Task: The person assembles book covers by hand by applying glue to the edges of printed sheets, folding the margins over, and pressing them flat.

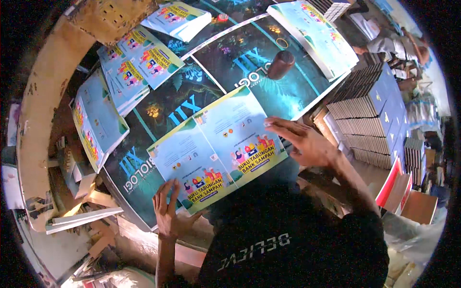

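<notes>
Two half-open hands: our left hand (168,209) and right hand (307,141) touch printed sheet (218,151), grip unclear; brown cylinder (281,65), paper stacks (319,41) beyond.

A printed sheet (211,139) lies on the near part of the desk (307,93). The left hand (168,211) is at its left edge, and the right hand (307,144) is at its right edge. One paper pile (103,115) sits to the left, with another pile (156,62) behind it. A block (282,65) stands behind the sheet, to the right. Stacked books (370,113) are beside the desk, on the right.
</notes>
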A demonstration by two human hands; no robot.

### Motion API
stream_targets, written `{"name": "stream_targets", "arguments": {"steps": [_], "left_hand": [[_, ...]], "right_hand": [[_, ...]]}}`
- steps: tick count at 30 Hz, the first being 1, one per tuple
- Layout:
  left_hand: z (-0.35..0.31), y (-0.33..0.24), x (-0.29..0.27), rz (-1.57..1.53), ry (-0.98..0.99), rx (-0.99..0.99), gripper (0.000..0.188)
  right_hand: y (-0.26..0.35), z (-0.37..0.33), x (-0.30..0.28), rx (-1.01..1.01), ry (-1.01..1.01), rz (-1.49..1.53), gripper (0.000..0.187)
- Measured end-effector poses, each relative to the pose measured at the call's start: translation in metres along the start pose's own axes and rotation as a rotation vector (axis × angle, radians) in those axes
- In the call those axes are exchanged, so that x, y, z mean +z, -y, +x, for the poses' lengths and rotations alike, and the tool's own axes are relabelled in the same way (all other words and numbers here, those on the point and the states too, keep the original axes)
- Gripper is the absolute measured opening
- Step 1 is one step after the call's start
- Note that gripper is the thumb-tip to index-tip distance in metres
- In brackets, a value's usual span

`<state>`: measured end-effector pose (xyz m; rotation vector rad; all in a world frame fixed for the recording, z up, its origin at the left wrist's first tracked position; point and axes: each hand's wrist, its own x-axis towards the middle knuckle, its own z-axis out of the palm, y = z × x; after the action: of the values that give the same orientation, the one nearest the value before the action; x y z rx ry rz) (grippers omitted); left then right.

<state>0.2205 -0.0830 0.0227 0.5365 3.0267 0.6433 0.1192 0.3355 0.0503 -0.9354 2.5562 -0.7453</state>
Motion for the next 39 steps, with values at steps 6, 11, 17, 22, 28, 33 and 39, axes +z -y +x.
{"name": "stream_targets", "arguments": {"steps": [6, 11, 17, 22, 28, 33, 39], "left_hand": [[-0.013, 0.027, 0.015, 0.112, 0.035, 0.060, 0.084], [-0.020, 0.025, 0.011, 0.017, 0.061, 0.018, 0.073], [-0.017, 0.041, 0.021, 0.037, 0.003, 0.096, 0.077], [-0.012, 0.052, 0.027, -0.088, -0.147, 0.043, 0.078], [-0.003, 0.034, 0.035, -0.056, -0.348, -0.039, 0.066], [-0.009, 0.037, 0.043, -0.032, -0.450, 0.027, 0.041], [-0.009, 0.032, 0.045, -0.281, -0.459, -0.161, 0.044]], "right_hand": [[-0.028, -0.004, 0.019, -0.143, 0.036, -0.337, 0.063], [-0.040, 0.000, 0.033, -0.295, -0.113, -0.359, 0.058], [-0.051, 0.003, 0.043, -0.270, -0.184, -0.241, 0.059], [-0.042, 0.017, 0.026, -0.346, -0.180, -0.150, 0.071], [-0.051, 0.019, 0.038, -0.322, -0.220, -0.111, 0.086], [-0.050, 0.015, 0.046, -0.267, -0.221, -0.093, 0.079], [-0.045, 0.022, 0.050, -0.291, -0.376, 0.143, 0.056]]}}
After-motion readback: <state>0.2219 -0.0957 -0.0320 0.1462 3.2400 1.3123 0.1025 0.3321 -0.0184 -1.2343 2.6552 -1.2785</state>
